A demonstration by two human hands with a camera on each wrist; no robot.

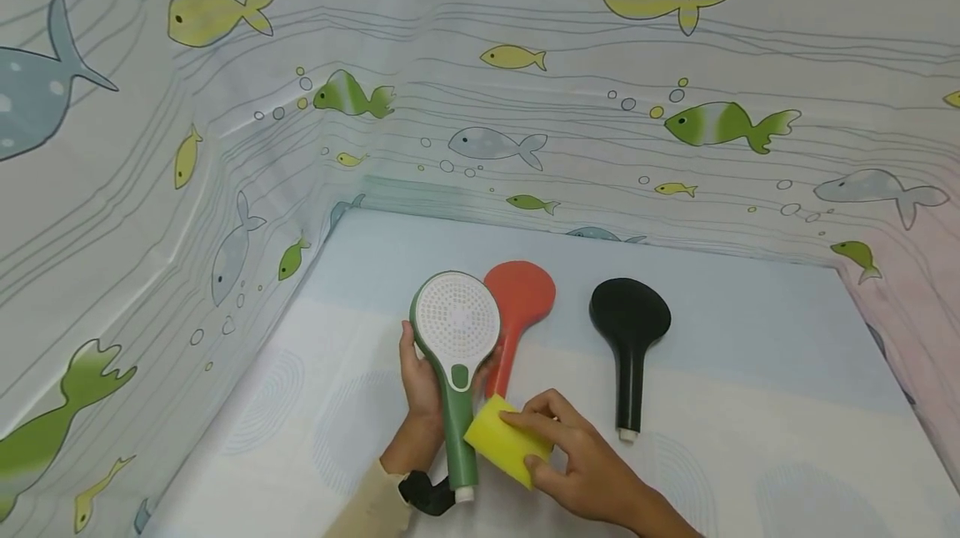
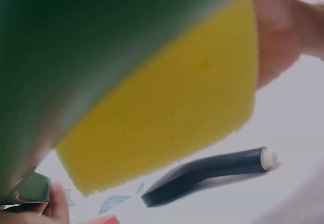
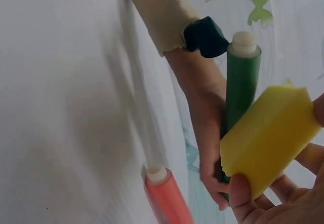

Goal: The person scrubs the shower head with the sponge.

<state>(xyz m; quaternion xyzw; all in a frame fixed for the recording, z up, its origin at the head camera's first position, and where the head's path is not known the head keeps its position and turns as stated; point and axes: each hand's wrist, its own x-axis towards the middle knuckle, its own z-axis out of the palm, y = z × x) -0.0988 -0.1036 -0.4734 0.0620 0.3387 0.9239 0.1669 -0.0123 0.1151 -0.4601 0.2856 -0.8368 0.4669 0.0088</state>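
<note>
A green shower head (image 1: 459, 425) with a white spray face stands tilted up in my left hand (image 1: 423, 392), which grips it around the neck from behind. My right hand (image 1: 581, 459) pinches a yellow sponge (image 1: 506, 442) between thumb and fingers. One edge of the sponge overlaps the green handle (image 3: 243, 79) in the right wrist view; whether it presses there I cannot tell. The left wrist view shows the sponge (image 2: 177, 97) close up, partly covered by the blurred green shower head (image 2: 91, 36). Part of my left hand is hidden behind the shower head.
Just behind the green one lies a red shower head (image 1: 521, 292), partly covered. To the right a black shower head (image 1: 630, 317) lies on the pale table (image 1: 750, 404). Fish-patterned sheeting (image 1: 570, 138) rises at the back and sides. A black wrist device (image 1: 429, 494) sits on the left sleeve.
</note>
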